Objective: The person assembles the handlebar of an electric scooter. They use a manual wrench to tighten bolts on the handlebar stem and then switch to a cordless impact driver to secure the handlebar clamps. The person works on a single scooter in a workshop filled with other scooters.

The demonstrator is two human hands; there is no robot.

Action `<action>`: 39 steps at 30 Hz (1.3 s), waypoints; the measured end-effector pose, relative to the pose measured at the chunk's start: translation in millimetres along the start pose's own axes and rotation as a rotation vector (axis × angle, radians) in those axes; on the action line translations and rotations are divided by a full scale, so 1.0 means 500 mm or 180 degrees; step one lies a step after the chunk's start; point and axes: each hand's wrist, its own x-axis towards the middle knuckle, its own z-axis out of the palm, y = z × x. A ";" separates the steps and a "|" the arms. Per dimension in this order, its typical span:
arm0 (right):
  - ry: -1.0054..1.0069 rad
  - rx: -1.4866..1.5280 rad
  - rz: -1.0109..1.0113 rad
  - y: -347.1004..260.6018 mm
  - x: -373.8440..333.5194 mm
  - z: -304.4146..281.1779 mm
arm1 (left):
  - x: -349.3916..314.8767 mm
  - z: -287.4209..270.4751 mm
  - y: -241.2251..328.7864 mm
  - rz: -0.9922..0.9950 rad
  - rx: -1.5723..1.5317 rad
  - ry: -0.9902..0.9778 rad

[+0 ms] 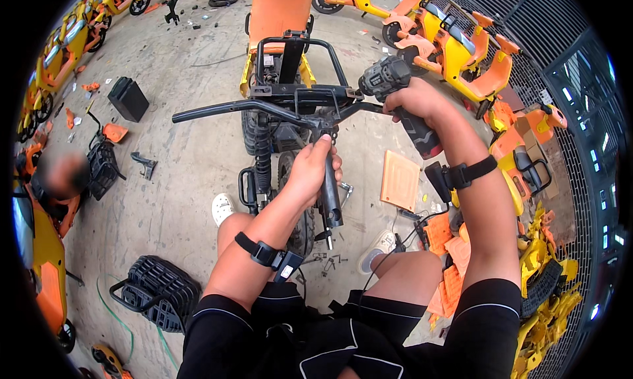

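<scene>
My left hand (311, 171) is wrapped round the stem tube of a black handlebar (224, 108), whose open lower end points toward me. The bar spreads to both sides above the hand. My right hand (417, 103) grips a dark cordless power drill (388, 76) by its handle, at the right side of the bar. The drill's nose points left, toward the rear rack. Behind the handlebar stands a partly stripped scooter (282, 13) with an orange panel, a black tubular rack (333, 59) and a coil spring (262, 151). Whether the handlebar rests on it, I cannot tell.
A black battery box (128, 99) and a black basket (158, 292) are on the concrete floor to the left. An orange panel (400, 180) lies right of the scooter. Yellow-orange scooters (455, 49) line both sides. Broken yellow parts (550, 320) pile up at lower right.
</scene>
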 end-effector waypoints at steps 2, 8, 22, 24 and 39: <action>-0.0016 -0.0054 -0.0022 0.000 -0.001 -0.002 | 0.001 0.000 0.000 -0.0030 -0.0027 -0.0011; 0.0041 0.0284 -0.0072 -0.011 -0.025 -0.024 | 0.000 -0.002 0.003 -0.0024 -0.0004 -0.0031; -0.0307 -0.0091 0.0244 -0.022 -0.010 -0.040 | 0.001 0.002 0.001 -0.0031 -0.0058 -0.0048; -0.0332 0.0005 0.0155 -0.020 -0.017 -0.036 | 0.001 0.000 0.001 -0.0013 -0.0065 -0.0034; -0.0203 0.0085 -0.0017 -0.036 -0.004 -0.010 | 0.014 0.023 -0.042 0.0078 -0.0110 0.0101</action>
